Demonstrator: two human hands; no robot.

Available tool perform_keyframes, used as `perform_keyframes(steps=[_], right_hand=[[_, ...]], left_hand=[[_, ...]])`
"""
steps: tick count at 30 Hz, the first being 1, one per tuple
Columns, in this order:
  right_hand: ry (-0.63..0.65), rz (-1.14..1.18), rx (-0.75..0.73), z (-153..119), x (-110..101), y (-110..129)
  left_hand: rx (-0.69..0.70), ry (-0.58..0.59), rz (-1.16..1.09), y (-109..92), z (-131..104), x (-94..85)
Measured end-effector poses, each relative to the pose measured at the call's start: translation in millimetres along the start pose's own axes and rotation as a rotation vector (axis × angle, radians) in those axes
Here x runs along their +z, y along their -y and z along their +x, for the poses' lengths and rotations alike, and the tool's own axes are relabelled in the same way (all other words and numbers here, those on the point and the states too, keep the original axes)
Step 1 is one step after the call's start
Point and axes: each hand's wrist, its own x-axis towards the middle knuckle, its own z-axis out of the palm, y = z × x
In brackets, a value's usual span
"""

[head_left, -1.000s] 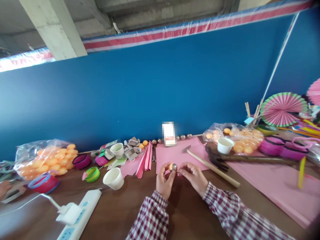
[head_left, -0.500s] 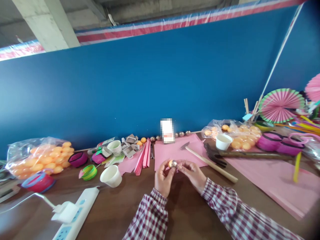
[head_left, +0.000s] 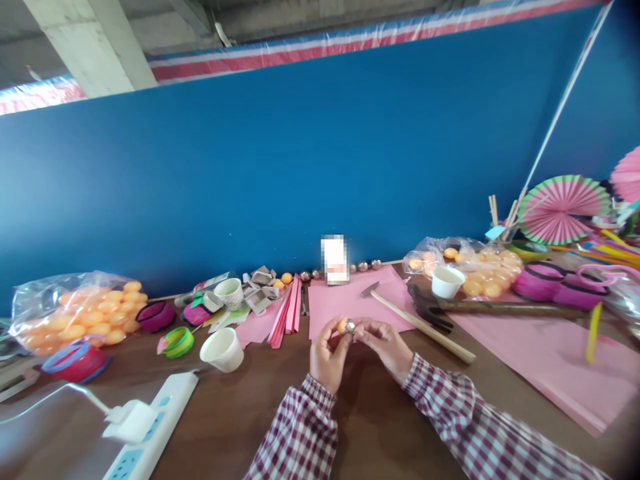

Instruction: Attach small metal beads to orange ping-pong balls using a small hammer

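Orange-and-silver ball (head_left: 346, 326): sitting between the two hands, showing against the near part of the pink paper (head_left: 333, 303); its orange side is facing left, its silver side right.
Left hand (head_left: 327, 353): gripping the ball, thumb and fingers curling round the orange side.
Right hand (head_left: 387, 347): holding its thumb and fingertips close together at the silver side; I cannot tell whether they are pinching the ball or something small.
Steadying: the left hand should be doing the holding, firmly but without squeezing, since the shell is probably thin and likely to dent.
Fingertip work: the right hand is best making light, even touches on the silver, while the left is turning the ball slowly.
Height: working low over the counter (head_left: 280, 400) seems wise, as a dropped ball is likely to be rolling off.
Fingers: hiding parts of the ball, so the line between orange and silver is showing only partly.
Silver balls (head_left: 363, 267): standing in a row at the back; a pixelated block (head_left: 335, 260) is covering the middle.
Power strip (head_left: 155, 413): running out of view below.
Far-right fan (head_left: 627, 175): being cut off by the edge.
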Motion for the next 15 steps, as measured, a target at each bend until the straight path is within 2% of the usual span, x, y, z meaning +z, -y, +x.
perform_keyframes(steps=[15], right_hand=[[0.02, 0.002, 0.032, 0.1, 0.1, 0.3]], left_hand=[[0.012, -0.003, 0.037, -0.8, -0.7, -0.3]])
